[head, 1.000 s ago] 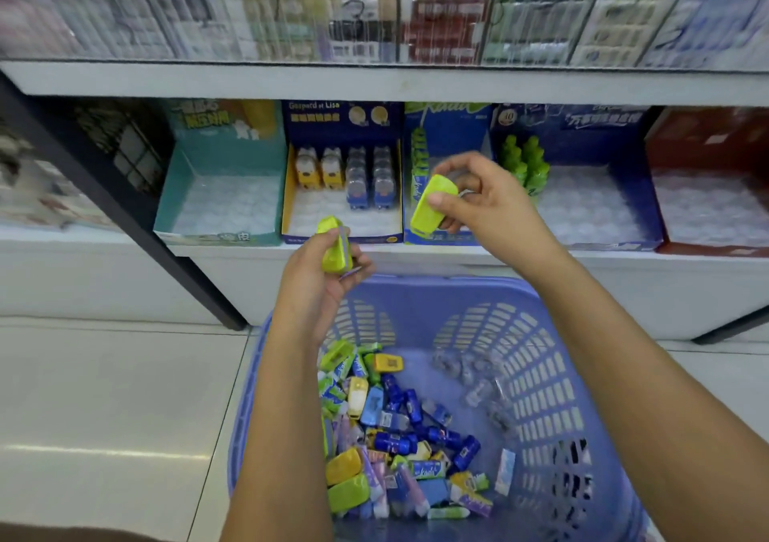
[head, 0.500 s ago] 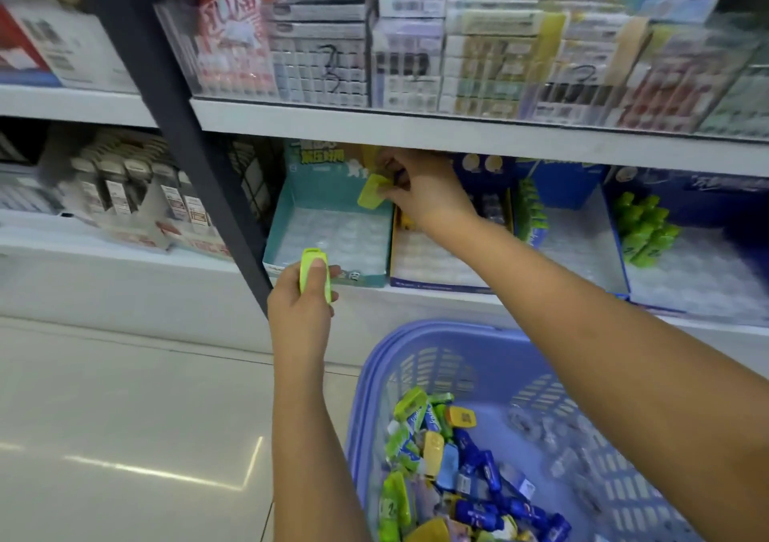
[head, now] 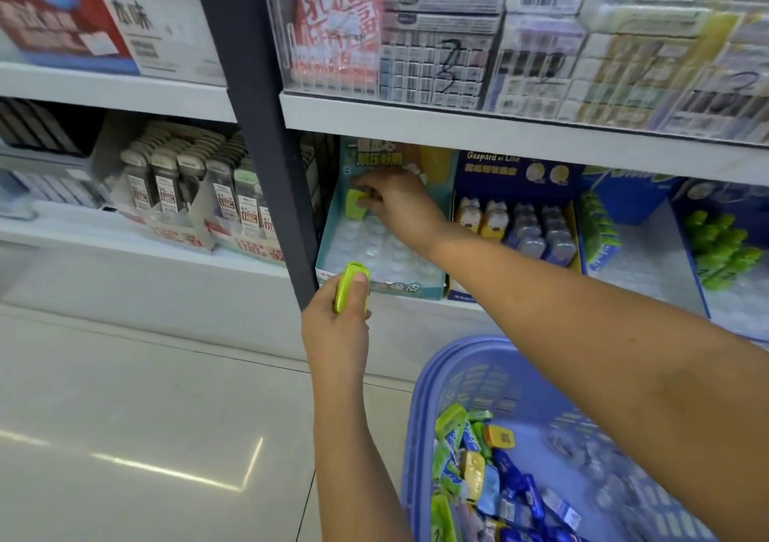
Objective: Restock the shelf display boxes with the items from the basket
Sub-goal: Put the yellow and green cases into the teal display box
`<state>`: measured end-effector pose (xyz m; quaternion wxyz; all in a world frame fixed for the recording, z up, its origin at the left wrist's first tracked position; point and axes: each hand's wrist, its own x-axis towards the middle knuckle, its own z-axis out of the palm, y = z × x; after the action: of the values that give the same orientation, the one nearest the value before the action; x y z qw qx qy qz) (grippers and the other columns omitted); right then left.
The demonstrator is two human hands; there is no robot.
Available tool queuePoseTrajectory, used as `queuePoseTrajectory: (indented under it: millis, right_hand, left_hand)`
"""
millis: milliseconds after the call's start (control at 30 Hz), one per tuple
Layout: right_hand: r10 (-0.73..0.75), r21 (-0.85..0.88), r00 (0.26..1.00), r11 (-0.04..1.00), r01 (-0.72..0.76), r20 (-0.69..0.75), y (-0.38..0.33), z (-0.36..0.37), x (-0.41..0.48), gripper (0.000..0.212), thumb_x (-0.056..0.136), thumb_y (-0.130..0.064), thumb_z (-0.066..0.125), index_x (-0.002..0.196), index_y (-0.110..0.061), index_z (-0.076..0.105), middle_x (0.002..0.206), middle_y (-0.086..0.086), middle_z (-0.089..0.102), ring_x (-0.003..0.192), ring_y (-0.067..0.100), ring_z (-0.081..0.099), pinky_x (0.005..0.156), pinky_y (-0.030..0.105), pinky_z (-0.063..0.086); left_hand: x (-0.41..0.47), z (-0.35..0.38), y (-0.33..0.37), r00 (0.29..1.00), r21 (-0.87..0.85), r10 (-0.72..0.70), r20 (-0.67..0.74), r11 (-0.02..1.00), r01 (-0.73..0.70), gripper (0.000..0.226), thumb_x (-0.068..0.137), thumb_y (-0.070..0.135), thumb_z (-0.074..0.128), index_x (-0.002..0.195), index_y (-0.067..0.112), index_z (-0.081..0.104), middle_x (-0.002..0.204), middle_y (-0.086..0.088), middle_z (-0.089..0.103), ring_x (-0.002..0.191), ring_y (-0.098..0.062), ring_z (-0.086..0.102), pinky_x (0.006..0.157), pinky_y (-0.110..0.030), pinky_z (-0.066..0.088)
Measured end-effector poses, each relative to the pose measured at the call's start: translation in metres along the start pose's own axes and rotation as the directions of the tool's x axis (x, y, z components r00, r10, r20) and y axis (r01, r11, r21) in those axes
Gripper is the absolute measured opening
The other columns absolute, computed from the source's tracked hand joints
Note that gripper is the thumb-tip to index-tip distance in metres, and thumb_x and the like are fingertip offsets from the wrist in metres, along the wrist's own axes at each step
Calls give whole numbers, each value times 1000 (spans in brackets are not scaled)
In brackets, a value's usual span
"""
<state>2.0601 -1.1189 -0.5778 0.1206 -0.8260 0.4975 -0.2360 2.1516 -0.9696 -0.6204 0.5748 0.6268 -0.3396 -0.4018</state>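
My right hand (head: 399, 204) reaches into the teal display box (head: 345, 279) on the lower shelf and pinches a lime-green item (head: 355, 204) at the box's back left corner, over its clear plastic tray. My left hand (head: 339, 325) hovers in front of that box's front edge, gripping a second lime-green item (head: 348, 285) upright between thumb and fingers. The blue basket (head: 441, 379) stands on the floor at the lower right, with several small green, yellow and blue packets (head: 478, 471) piled inside.
A dark shelf post (head: 266, 133) rises just left of the teal box. To the right stand a yellow-and-blue box with bottles (head: 516, 225) and blue boxes with green items (head: 715, 250). Boxed goods fill the upper shelf (head: 457, 42). Pale floor tiles (head: 145, 416) spread to the left.
My right hand has carried its green item deeper and lower into the teal box. My left hand with its item has edged nearer the box's front. The view has closed in a little.
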Motion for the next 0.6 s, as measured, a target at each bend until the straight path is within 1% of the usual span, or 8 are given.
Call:
queuePoseTrajectory:
  millis: [167, 267, 333, 400, 433, 500, 533, 600]
  right_hand:
    - [-66, -177, 996, 981, 74, 52, 7, 3, 8, 26, 95, -9, 50, 117, -5, 63, 113, 18, 55, 99, 24, 51, 78, 21, 33]
    - [-83, -190, 996, 979, 76, -29, -1, 0, 9, 11, 92, -5, 55, 81, -5, 57, 81, 5, 44, 71, 8, 44, 72, 20, 32]
    - [-117, -115, 993, 987, 113, -25, 1, 1, 15, 29, 92, -7, 56, 70, -21, 45, 74, -1, 38, 69, 8, 41, 71, 27, 33]
    - [-146, -192, 983, 967, 165, 110, 0, 2, 15, 26, 94, -9, 51, 83, -32, 56, 89, -3, 39, 84, 10, 38, 76, 22, 27]
    - [-109, -257, 987, 957, 136, 119, 2, 1, 17, 18, 94, -11, 50, 97, -22, 64, 94, -4, 38, 87, 8, 38, 76, 19, 27]
    - [-87, -234, 992, 966, 106, 90, 7, -1, 15, 20, 94, -14, 54, 107, -2, 61, 87, -5, 42, 77, 3, 45, 68, 18, 32]
    - [-69, -228, 995, 970, 84, 75, 4, -3, 14, 21, 93, -14, 55, 108, 0, 59, 85, -1, 44, 76, 6, 48, 66, 20, 33]
    - [-62, -222, 989, 971, 91, 137, -1, -7, 10, 32, 94, -12, 53, 126, -4, 56, 100, 9, 50, 91, 17, 51, 67, 22, 33]
  left_hand:
    - [2, 0, -2, 999, -44, -16, 32, 999, 17, 18, 92, 30, 56, 92, 19, 70, 76, 4, 63, 52, 1, 51, 49, -15, 44]
    - [0, -1, 1, 997, -143, -69, 39, 987, 74, 25, 96, 32, 50, 84, 20, 69, 77, 2, 67, 52, -4, 51, 49, -18, 44]
    - [-1, -1, 6, 988, -272, -144, 47, 950, 152, 34, 97, 34, 44, 79, 20, 68, 74, 1, 70, 49, -7, 48, 45, -17, 42]
    - [-1, -3, 10, 975, -420, -211, 75, 880, 223, 35, 96, 30, 41, 75, 18, 67, 71, -5, 68, 46, -9, 45, 41, -17, 37]
    - [-1, -5, 11, 969, -472, -230, 93, 847, 246, 33, 95, 27, 41, 76, 16, 67, 70, -6, 67, 45, -10, 45, 40, -17, 35]
    - [-2, -8, 12, 960, -534, -253, 117, 799, 276, 26, 92, 21, 42, 83, 10, 64, 69, -8, 65, 46, -12, 45, 40, -18, 34]
    - [-2, -9, 13, 957, -560, -266, 118, 778, 285, 23, 91, 18, 42, 84, 8, 62, 70, -8, 63, 47, -12, 46, 40, -19, 34]
    - [-2, -11, 15, 950, -597, -289, 119, 743, 301, 17, 90, 12, 41, 84, 8, 56, 72, -7, 56, 48, -14, 46, 40, -19, 35]
